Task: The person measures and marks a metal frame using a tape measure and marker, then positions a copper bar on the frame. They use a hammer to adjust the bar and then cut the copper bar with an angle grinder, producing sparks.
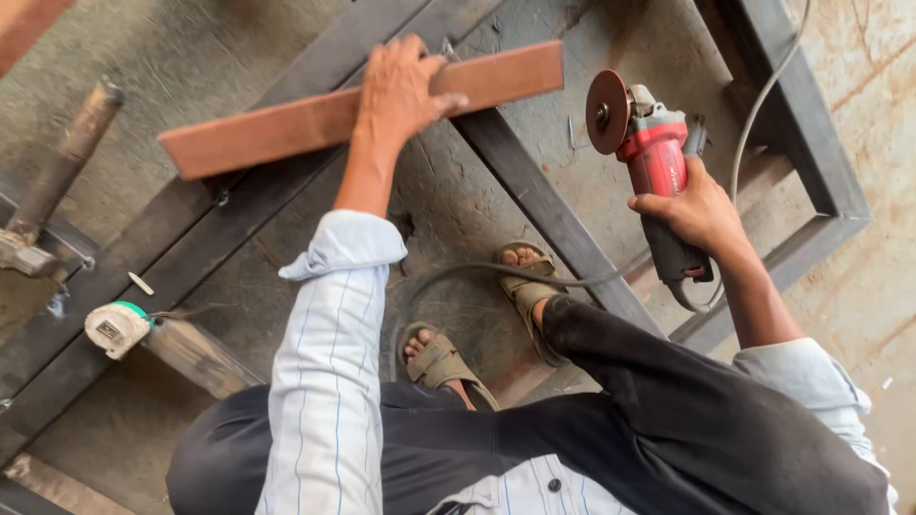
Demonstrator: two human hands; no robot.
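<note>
Grinder (658, 162) sits clamped in our right hand (697, 212); our left hand (399, 91) presses the flat bar (286, 124) across the steel frame (534, 200) on the floor. We should keep the bar pinned, the cord (763, 95) clear.

It was a metalworking shop, with the work done on a rough, stained concrete floor (458, 191). Dark steel frame bars (534, 191) lay welded together across it, running from seven o'clock toward one. A red angle grinder (658, 172) with its cable sat at two o'clock, a tape measure (116, 327) at nine, and a rusty pipe (62, 162) at ten.
</note>
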